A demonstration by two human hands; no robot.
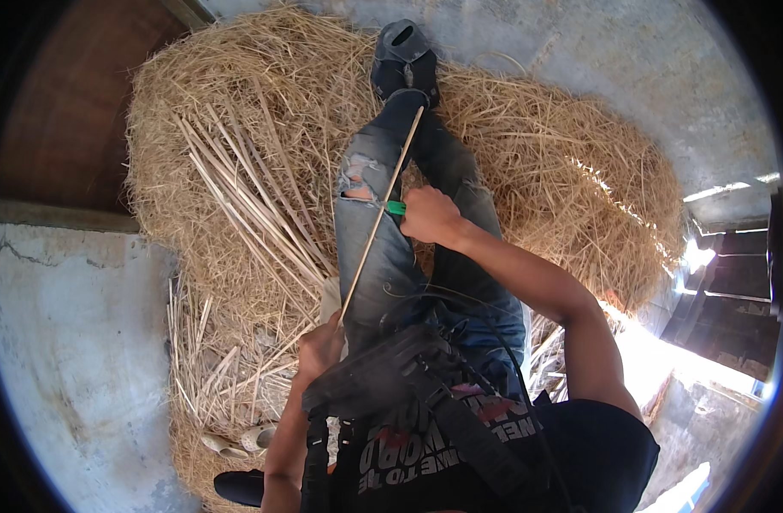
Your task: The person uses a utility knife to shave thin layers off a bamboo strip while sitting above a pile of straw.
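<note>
A long thin bamboo-like stick (370,244) slants across my outstretched legs in torn jeans. Its near end is in my left hand (321,348), which is closed round it close to my hip, with the fingers partly hidden. The far tip rests over the shin, close to the dark shoes (404,64). My right hand (431,215) is closed in a fist at knee height around a small green tool (395,208). The green part touches or lies right against the stick's middle; any blade is too small to make out.
Dry straw (571,171) is heaped under and around my legs. A bundle of split sticks (246,201) lies on it to the left, with shorter pieces (195,359) nearer. Pale clogs (259,437) sit at lower left. A concrete wall (75,342) stands on the left.
</note>
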